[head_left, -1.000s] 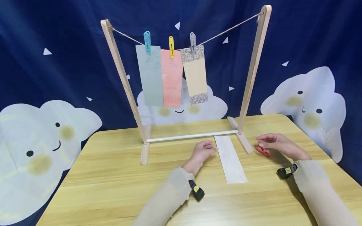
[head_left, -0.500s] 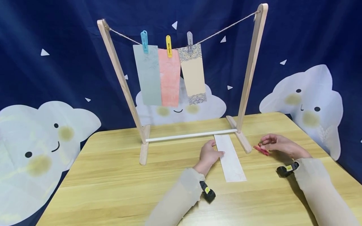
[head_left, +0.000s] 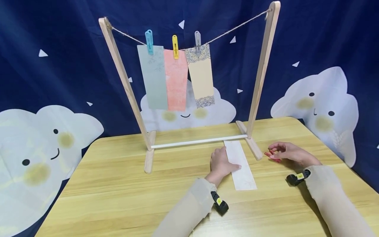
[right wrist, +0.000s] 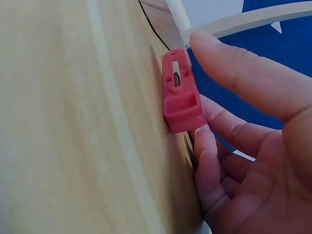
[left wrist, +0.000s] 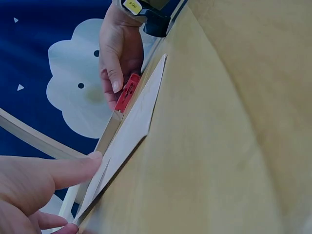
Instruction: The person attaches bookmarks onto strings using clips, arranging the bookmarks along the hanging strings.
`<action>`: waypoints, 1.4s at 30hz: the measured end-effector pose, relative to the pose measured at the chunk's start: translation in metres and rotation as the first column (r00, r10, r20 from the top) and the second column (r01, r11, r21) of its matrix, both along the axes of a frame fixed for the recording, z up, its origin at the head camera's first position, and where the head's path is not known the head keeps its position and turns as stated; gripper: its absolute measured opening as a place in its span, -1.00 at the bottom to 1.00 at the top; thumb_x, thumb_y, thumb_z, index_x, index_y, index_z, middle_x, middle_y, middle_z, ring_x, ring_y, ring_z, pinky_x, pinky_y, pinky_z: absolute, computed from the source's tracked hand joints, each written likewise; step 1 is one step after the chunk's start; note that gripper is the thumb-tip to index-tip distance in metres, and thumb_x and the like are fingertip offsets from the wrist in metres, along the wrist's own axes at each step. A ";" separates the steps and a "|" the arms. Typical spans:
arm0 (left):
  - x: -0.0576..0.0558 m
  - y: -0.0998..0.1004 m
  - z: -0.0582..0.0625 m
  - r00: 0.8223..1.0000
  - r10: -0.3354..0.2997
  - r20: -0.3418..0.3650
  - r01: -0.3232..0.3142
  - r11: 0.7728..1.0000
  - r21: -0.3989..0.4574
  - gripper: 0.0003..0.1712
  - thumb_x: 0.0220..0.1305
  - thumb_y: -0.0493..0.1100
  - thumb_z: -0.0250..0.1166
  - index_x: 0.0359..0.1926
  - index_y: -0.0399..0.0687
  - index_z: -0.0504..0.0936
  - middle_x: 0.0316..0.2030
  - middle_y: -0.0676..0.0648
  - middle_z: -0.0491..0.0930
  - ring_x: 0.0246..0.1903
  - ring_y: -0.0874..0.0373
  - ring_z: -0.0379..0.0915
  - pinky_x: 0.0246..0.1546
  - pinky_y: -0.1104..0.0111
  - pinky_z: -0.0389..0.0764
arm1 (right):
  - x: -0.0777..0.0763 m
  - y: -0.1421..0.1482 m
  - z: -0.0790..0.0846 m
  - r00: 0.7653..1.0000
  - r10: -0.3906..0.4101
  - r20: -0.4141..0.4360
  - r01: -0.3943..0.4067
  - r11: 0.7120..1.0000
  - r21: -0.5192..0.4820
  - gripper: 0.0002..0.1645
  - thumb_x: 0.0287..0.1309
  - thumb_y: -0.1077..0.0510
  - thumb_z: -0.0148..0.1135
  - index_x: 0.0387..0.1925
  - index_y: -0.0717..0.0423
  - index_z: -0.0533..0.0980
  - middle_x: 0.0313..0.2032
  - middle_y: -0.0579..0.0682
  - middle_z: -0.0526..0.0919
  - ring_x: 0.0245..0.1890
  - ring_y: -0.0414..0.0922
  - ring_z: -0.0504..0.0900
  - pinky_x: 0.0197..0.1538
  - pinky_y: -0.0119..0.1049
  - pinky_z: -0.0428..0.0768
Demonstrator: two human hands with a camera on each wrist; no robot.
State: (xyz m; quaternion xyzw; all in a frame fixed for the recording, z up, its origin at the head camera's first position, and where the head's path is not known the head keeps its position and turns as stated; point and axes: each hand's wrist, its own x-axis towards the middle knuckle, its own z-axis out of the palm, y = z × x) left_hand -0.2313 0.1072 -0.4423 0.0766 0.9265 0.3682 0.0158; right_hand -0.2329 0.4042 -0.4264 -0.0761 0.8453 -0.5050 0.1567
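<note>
A narrow white paper card (head_left: 245,179) lies on the table below the rack's white crossbar. My left hand (head_left: 220,163) holds its left side, the thumb over the face and the other fingers at the edge. In the left wrist view the card (left wrist: 139,109) bends slightly near the thumb. Right of the rack's foot, my right hand (head_left: 293,154) has thumb and fingers around a red clothespin (head_left: 276,160), low at the tabletop. The right wrist view shows the clothespin (right wrist: 183,92) with a fingertip at its near end and the thumb tip beside its far end.
A wooden rack (head_left: 257,89) carries a sagging string. From it hang a grey-green card (head_left: 154,79), a pink card (head_left: 176,82) and a cream patterned card (head_left: 202,79), under blue, yellow and grey clothespins. Behind is a dark blue cloud-print curtain (head_left: 74,59).
My left hand has moved right from beside the white card and now has its thumb over it. My right hand stays near its place, and the red clothespin has turned slightly in the fingers.
</note>
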 end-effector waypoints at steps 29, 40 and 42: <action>-0.016 -0.020 0.013 0.968 -0.135 0.213 0.097 0.979 0.179 -0.64 -0.13 -0.44 0.44 -0.24 -0.21 0.57 -0.38 -0.06 0.58 -0.43 0.16 0.47 -0.45 0.45 0.54 | 0.004 -0.003 -0.008 0.994 -0.019 0.105 0.059 0.918 -0.393 -0.73 0.23 0.38 0.09 -0.03 0.38 0.42 -0.22 -0.06 0.68 -0.24 -0.30 0.64 -0.16 -0.47 0.62; -0.037 -0.043 0.007 0.896 -0.312 0.316 0.149 0.882 0.448 -0.82 0.09 -0.38 0.31 -0.23 -0.32 0.59 -0.51 0.04 0.47 -0.49 0.26 0.37 -0.45 0.54 0.42 | -0.002 0.016 -0.009 0.995 -0.049 0.087 0.086 0.862 -0.500 -0.69 0.27 0.42 0.00 -0.18 0.03 0.58 -0.22 -0.14 0.71 -0.20 -0.34 0.65 -0.10 -0.53 0.59; -0.039 -0.046 0.007 0.877 -0.333 0.346 0.132 0.860 0.493 -0.82 0.11 -0.39 0.29 -0.21 -0.33 0.58 -0.49 0.03 0.48 -0.47 0.25 0.40 -0.40 0.51 0.46 | -0.002 0.019 -0.011 0.995 -0.012 0.095 0.065 0.810 -0.583 -0.62 0.27 0.48 -0.06 -0.18 0.05 0.60 -0.19 -0.10 0.71 -0.16 -0.32 0.66 -0.07 -0.51 0.59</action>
